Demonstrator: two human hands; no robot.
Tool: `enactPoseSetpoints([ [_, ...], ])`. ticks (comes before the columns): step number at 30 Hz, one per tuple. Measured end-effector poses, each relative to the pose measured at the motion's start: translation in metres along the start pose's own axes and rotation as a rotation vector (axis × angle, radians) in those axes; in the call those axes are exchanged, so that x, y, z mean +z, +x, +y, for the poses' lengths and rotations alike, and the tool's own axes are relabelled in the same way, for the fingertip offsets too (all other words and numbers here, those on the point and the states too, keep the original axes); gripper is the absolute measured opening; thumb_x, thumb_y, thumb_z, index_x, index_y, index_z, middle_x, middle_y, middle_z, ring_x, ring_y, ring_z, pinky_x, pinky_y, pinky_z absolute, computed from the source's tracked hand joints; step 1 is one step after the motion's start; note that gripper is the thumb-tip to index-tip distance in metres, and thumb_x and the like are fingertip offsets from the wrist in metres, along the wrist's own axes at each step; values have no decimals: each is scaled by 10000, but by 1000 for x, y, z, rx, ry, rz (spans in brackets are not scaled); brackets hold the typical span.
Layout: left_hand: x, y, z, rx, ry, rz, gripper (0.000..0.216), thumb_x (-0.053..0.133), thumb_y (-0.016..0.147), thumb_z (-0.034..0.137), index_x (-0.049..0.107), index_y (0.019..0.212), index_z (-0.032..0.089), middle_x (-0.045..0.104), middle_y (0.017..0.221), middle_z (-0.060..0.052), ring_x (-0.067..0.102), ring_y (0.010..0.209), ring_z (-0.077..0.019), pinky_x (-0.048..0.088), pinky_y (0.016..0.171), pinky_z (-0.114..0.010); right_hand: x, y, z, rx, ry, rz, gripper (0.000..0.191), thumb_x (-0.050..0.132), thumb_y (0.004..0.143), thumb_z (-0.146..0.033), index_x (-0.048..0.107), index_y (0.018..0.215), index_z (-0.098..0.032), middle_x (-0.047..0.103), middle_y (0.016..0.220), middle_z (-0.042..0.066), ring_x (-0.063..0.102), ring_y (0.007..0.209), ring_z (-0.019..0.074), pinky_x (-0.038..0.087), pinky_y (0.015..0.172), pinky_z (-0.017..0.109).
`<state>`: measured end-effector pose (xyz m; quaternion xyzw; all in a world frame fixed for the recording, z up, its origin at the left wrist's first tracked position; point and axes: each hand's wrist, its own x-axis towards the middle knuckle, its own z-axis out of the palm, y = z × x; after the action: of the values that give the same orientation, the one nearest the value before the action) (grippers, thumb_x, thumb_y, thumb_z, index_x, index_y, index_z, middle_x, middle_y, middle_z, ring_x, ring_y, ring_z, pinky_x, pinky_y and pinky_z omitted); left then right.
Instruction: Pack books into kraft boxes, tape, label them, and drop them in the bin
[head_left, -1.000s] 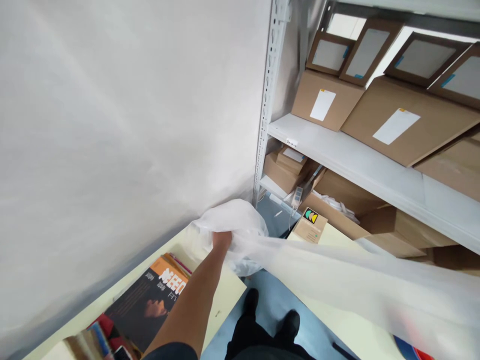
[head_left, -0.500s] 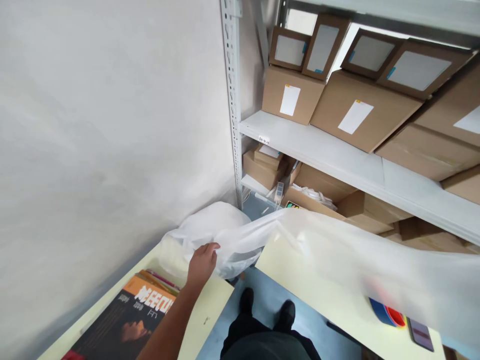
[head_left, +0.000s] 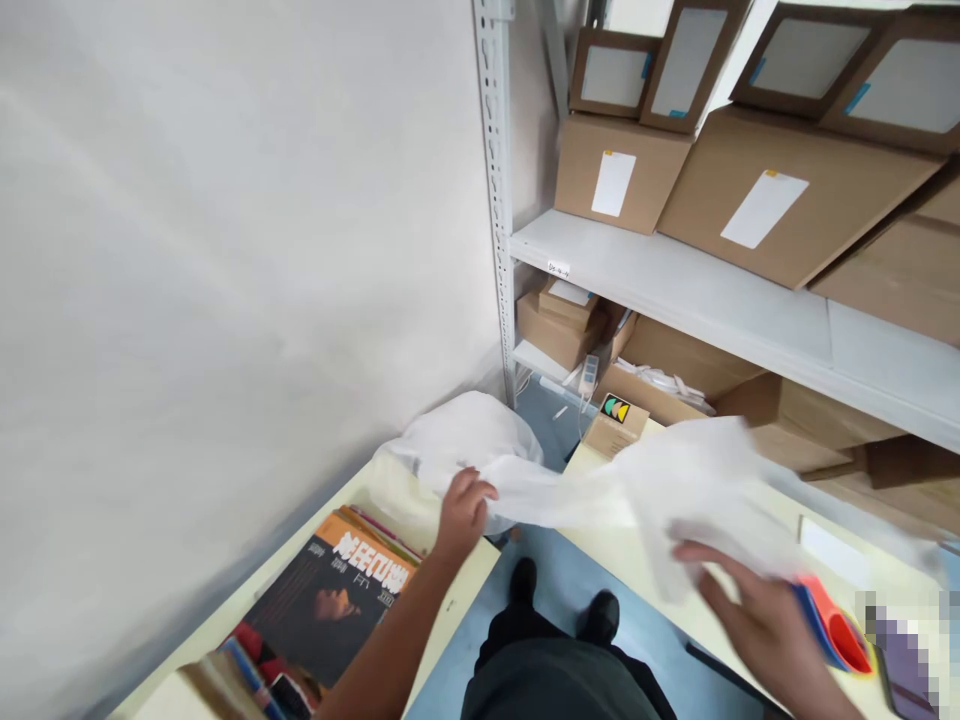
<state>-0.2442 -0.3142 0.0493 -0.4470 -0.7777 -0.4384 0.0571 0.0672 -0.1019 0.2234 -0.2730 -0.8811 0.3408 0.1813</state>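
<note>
Plastic sheet (head_left: 694,470) | strung over floor (head_left: 566,570), left tabletop (head_left: 468,588) to right tabletop (head_left: 637,556) | left hand (head_left: 463,510) and blurred right hand (head_left: 761,605) at it, presumably keeping it spread | grip of each: cannot tell whether pinching or loose

Cardboard boxes (head_left: 806,205) stand on a metal shelf (head_left: 675,268); a dark magazine (head_left: 330,598) lies on a cream table (head_left: 449,614).

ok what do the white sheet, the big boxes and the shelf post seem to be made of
White sheet: probably thin plastic film, cloudy and matte, being translucent and wrinkled. Big boxes: likely plain matte cardboard, brown with straight folded edges. Shelf post: apparently painted metal, pale and smooth, with rows of punched slots.
</note>
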Motion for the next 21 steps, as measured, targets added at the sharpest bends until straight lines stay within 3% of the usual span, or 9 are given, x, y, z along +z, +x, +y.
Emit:
enactPoseSetpoints([
  [2,7,-4,32,102,-66,-8,292,457,828,69,702,847,226,601,995,-64,590,1128,-220,495,1010,-377,52,24,-4,-7,181,-200,207,527,989,-393,702,986,-282,728,1027,50,683,995,230,548,904,352],
  [4,13,-8,56,96,-150,-11,279,460,843,73,693,865,225,605,998,-64,590,1125,-216,504,990,-372,102,37,-9,11,338,-337,193,521,983,-365,684,969,-263,691,973,41,661,958,214,529,906,349],
  [7,16,-10,73,-104,-300,3,237,464,832,89,647,903,221,624,973,-48,629,1004,-194,532,891,-339,162,39,-13,92,573,-463,91,621,880,-284,617,962,-247,640,966,18,625,944,201,513,898,343],
  [9,13,-12,75,-277,-411,7,204,482,821,109,610,937,218,639,941,-31,645,916,-177,538,837,-315,190,36,-15,204,770,-484,222,677,806,-264,559,994,-251,631,961,9,628,935,200,523,852,332],
  [12,4,-18,73,-446,-569,-3,202,525,862,187,576,1056,214,663,967,-32,663,896,-180,547,812,-311,216,38,-20,373,939,-377,445,720,738,-270,530,1140,-265,657,1017,23,649,919,210,535,815,348],
  [14,-5,-24,71,-436,-645,-57,309,554,907,283,545,1207,211,672,1079,-66,677,970,-205,557,852,-341,225,46,-26,414,933,-321,527,715,707,-240,557,1210,-262,679,1061,34,653,915,217,533,828,368],
  [17,-15,-33,63,-254,-574,-131,509,617,911,399,490,1374,230,623,1303,-125,615,1218,-277,505,1029,-436,231,61,-34,396,903,-338,404,659,668,-172,675,1068,-226,710,951,14,638,868,218,525,814,352],
  [19,-17,-39,53,-163,-420,-68,640,685,865,437,460,1431,241,559,1413,-148,519,1353,-322,430,1125,-504,233,70,-41,448,978,-320,315,623,653,-160,705,953,-212,702,837,-2,628,803,203,518,746,317],
  [21,-14,-45,40,-209,-278,17,813,754,793,453,399,1489,229,485,1500,-172,443,1423,-356,391,1156,-554,237,78,-48,532,1116,-305,285,620,645,-179,710,913,-208,691,777,-4,631,759,197,506,684,294],
])
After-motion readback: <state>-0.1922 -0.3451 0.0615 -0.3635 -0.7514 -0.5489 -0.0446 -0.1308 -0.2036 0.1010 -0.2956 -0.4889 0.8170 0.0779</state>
